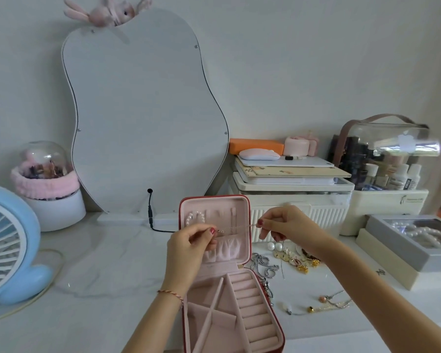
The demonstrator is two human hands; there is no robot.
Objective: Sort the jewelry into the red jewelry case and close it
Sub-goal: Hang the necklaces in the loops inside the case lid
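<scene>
The red jewelry case [280, 335] stands open on the white table, its pink lid [239, 207] upright. A pearl bracelet [195, 218] hangs inside the lid. My left hand [191, 247] and my right hand [288, 225] each pinch one end of a thin silver chain [237, 226], stretched level in front of the lid. The pink tray below shows bare compartments and ring rolls [255, 312]. Loose jewelry lies to the case's right: a beaded silver chain [262, 264], gold earrings [303, 267], pearl studs [274, 247] and thin necklaces [326, 303].
A pear-shaped mirror [143, 110] leans on the wall behind the case, its black cable [150, 215] trailing onto the table. A blue fan [8, 245] stands left. White storage boxes [293, 200] and a grey box of pearls [415, 238] sit right.
</scene>
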